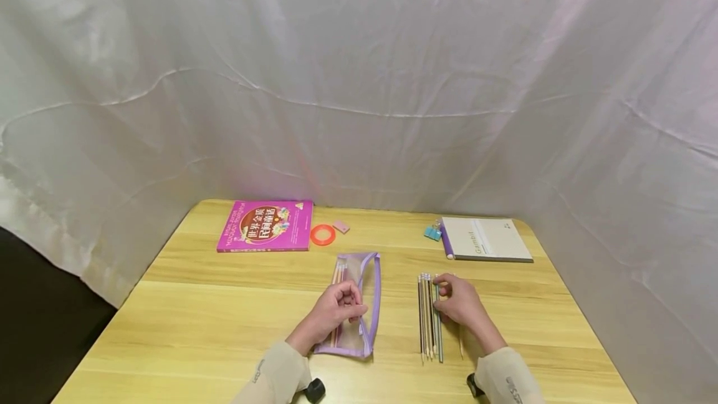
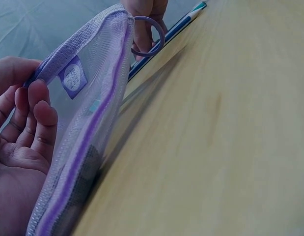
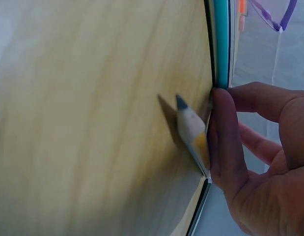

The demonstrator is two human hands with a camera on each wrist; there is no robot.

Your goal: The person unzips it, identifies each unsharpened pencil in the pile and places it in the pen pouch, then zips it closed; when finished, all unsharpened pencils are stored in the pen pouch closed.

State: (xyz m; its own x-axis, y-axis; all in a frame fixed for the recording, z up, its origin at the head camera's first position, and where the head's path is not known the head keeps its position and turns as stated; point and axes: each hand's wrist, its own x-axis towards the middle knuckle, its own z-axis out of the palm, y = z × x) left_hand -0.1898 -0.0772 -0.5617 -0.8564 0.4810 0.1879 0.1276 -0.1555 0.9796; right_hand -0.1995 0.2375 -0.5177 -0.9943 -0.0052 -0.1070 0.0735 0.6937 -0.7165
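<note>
A mesh pencil case [image 1: 374, 304] with purple trim lies on the table, its mouth spread, several pinkish pencils [image 1: 335, 276] inside. With thumb and fingertips, my left hand [image 1: 336, 307] pinches the purple edge of the case, which stands raised in the left wrist view. To the right of it, several pencils [image 1: 425, 313] lie side by side, tips toward me. My right hand [image 1: 460, 301] has its thumb and fingers on the teal pencil [image 3: 221, 44] at the row's right side. Another pencil [image 1: 462, 341] lies apart under that hand, its sharpened tip showing.
At the back left are a pink book [image 1: 297, 226], an orange tape ring [image 1: 323, 235] and a pink eraser [image 1: 341, 226]. A blue binder clip [image 1: 432, 233], a purple pen [image 1: 446, 242] and a notebook [image 1: 493, 239] lie at the back right. Pale curtains [image 1: 359, 142] surround the table.
</note>
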